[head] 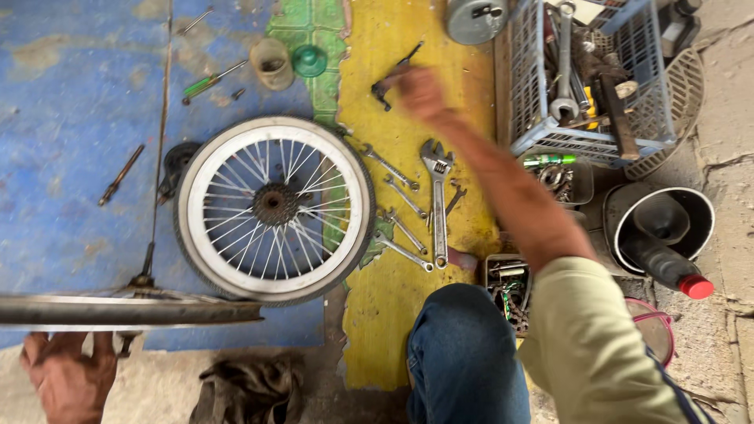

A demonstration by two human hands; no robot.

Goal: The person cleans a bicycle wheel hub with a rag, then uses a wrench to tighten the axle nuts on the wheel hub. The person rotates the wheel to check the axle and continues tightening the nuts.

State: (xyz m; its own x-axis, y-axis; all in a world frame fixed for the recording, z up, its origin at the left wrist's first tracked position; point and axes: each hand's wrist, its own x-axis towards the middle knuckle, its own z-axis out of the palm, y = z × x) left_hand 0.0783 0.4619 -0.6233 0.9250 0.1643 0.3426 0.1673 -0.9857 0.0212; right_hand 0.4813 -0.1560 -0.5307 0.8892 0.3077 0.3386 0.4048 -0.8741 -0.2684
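My left hand (67,375) is at the bottom left, its fingers curled round the lower edge of a bicycle wheel (126,310) that is seen edge-on as a long dark band. My right hand (422,92) is stretched far forward over the yellow floor patch, blurred by motion, with its fingers closed on a dark bent tool (386,81). A small spoked wheel (275,208) with a pale tyre and a rusty sprocket lies flat on the floor between my two hands. My knee in blue jeans (463,353) is at the bottom centre.
Several spanners (400,196) and an adjustable wrench (437,188) lie on the yellow patch. A plastic basket of tools (526,94) stands at the upper right, a red-capped bottle (667,268) beside it. A rag (247,389), green-handled screwdriver (206,82) and cup (271,63) lie around.
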